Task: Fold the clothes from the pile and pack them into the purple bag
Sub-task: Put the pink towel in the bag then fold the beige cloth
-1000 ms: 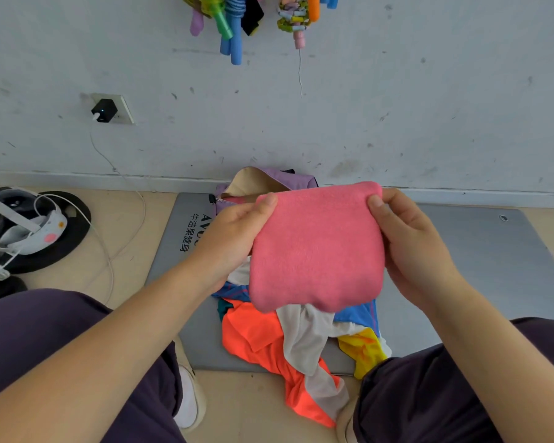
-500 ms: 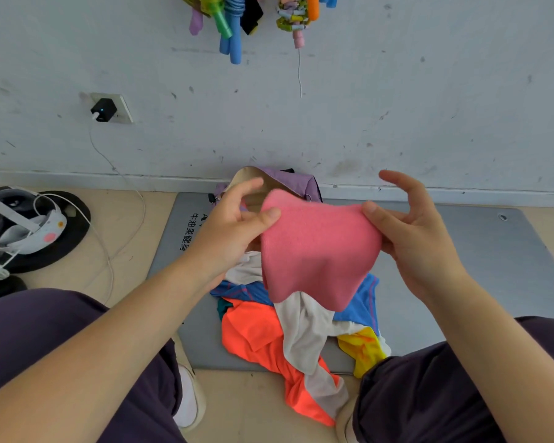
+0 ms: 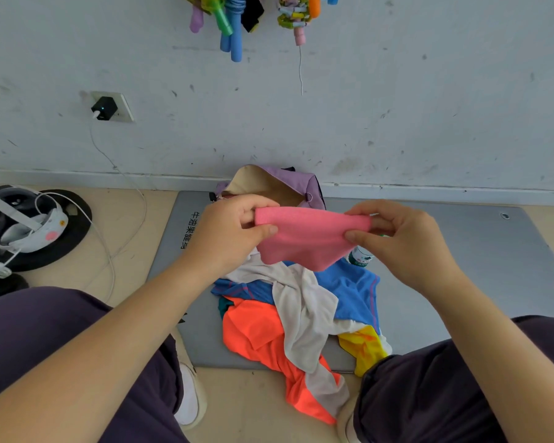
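Observation:
A folded pink cloth (image 3: 304, 239) hangs in the air between both hands, just in front of the purple bag (image 3: 296, 180). My left hand (image 3: 229, 233) pinches its left top corner and my right hand (image 3: 403, 241) pinches its right top corner. The bag stands open against the wall, its beige lining showing. Below the cloth lies the pile of clothes (image 3: 301, 311) on the grey mat (image 3: 461, 251): orange, white, blue and yellow pieces tangled together.
A small bottle with a green label (image 3: 360, 258) peeks out under my right hand. At the left a headset (image 3: 23, 223) rests on a black disc, with a white cable running to a wall socket (image 3: 104, 107). My knees frame the pile.
The pink cloth has been folded down to a narrower strip and moved forward toward the bag's mouth. Both hands shifted their pinch to its top corners.

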The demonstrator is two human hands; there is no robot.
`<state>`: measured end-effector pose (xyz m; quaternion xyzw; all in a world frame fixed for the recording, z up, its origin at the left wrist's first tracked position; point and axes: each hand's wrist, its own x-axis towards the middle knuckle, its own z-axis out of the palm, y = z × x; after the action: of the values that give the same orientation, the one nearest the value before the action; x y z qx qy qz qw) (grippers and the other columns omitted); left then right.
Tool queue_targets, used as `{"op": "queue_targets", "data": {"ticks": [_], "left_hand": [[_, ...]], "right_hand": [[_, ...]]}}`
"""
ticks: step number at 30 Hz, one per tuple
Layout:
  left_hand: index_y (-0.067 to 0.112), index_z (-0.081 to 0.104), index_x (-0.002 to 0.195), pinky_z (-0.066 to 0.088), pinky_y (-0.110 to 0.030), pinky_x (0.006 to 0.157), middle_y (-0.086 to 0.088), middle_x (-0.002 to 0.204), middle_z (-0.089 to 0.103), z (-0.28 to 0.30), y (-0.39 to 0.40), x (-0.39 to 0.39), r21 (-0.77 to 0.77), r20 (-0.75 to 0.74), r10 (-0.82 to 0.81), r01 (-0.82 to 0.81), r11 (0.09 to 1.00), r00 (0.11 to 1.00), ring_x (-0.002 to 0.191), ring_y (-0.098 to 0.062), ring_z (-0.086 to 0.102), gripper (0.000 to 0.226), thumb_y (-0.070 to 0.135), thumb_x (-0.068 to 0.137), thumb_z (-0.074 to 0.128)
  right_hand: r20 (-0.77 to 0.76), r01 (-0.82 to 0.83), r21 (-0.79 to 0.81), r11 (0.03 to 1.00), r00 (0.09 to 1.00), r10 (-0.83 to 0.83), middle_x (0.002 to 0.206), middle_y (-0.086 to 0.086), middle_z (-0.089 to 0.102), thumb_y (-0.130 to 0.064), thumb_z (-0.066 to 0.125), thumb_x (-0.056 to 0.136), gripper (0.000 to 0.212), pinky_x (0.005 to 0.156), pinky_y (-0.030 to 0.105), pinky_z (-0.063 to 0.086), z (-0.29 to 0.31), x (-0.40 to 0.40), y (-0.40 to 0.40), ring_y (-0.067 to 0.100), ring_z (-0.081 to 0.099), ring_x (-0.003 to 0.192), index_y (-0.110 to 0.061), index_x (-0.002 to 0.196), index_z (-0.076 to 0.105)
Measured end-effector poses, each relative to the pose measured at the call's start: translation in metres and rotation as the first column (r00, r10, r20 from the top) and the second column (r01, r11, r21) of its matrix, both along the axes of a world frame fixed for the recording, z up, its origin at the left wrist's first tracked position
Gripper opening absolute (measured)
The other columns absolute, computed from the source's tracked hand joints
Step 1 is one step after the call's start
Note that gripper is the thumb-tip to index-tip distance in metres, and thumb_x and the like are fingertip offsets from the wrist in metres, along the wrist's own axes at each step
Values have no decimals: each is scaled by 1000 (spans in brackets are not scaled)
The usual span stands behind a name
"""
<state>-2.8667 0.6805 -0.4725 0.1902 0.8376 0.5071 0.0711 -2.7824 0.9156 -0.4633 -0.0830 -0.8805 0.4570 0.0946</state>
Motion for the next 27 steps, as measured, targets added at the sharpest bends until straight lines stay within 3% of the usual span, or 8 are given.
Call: {"op": "queue_targets", "data": {"ticks": [2, 5, 8, 11, 16, 21, 24, 27], "left_hand": [[22, 74, 97, 54, -27, 79, 9, 84, 76, -1, -1, 0, -31, -40, -15, 14, 999, 999, 81, -5, 70, 23, 6, 81, 76], [22, 74, 93, 53, -29, 80, 9, 93, 72, -1, -2, -1, -78, -113, -13, 4, 997, 993, 86, -4, 65, 18, 12, 79, 78], [20, 67, 96, 48, -26, 92, 9, 110, 63, 1, -3, -7, -60, 20, -62, 64, 996, 998, 102, -2, 59, 12, 20, 85, 73], [16, 60, 97, 48, -22, 82, 9, 94, 68, 7, -3, -5, 222, 284, -172, 110, 969, 943, 89, -2, 62, 11, 24, 90, 65], [9, 63, 118, 52, -28, 83, -7, 110, 67, 14, 3, 5, 575, 523, -365, -2, 818, 770, 99, -17, 64, 38, 21, 82, 67], [12, 70, 110, 57, -26, 76, -6, 110, 73, 15, 5, 16, 581, 603, -515, 106, 807, 609, 96, -17, 71, 27, 10, 83, 70], [10, 68, 108, 57, -22, 64, -5, 101, 75, 13, 7, 14, 566, 620, -453, 34, 824, 640, 85, -15, 73, 28, 14, 80, 65], [13, 69, 108, 57, -25, 75, -4, 106, 75, 8, 4, 6, 555, 593, -364, -36, 831, 718, 96, -14, 72, 32, 18, 76, 68]], "right_hand": [[-37, -11, 137, 990, 999, 16, 79, -18, 69, -15, 80, 76, 35, 74, 4, 43, 0, 0, 0, -5, 63, 76, -45, 83, 63], [-54, -68, 225, 972, 995, 82, 90, -4, 58, -16, 78, 77, 26, 80, 19, 47, 0, 0, 2, 8, 58, 84, -36, 85, 64], [43, -194, -104, 976, 979, 199, 97, 2, 58, -22, 72, 86, 12, 79, 27, 45, 4, 2, 7, 12, 56, 86, -28, 89, 61], [46, -190, -416, 889, 972, 229, 78, 8, 42, -33, 63, 87, 15, 67, 33, 35, 7, 3, 9, 19, 39, 72, -22, 88, 53], [-31, -159, -584, 796, 984, 174, 68, -2, 40, -40, 68, 82, 21, 49, 26, 28, 11, 6, -1, 13, 33, 58, -27, 85, 52], [-63, -124, -717, 686, 991, 114, 71, -5, 55, -30, 65, 86, 10, 51, 22, 39, 12, 7, -7, 8, 49, 60, -25, 87, 56], [-4, -115, -739, 664, 986, 166, 97, -2, 72, -42, 69, 81, 35, 68, 27, 54, 9, 6, -11, 11, 68, 84, -19, 108, 63], [141, -148, -644, 750, 941, 307, 120, 2, 70, -35, 77, 73, 66, 86, 33, 57, 2, 5, -14, 19, 67, 109, -16, 131, 52]]}}
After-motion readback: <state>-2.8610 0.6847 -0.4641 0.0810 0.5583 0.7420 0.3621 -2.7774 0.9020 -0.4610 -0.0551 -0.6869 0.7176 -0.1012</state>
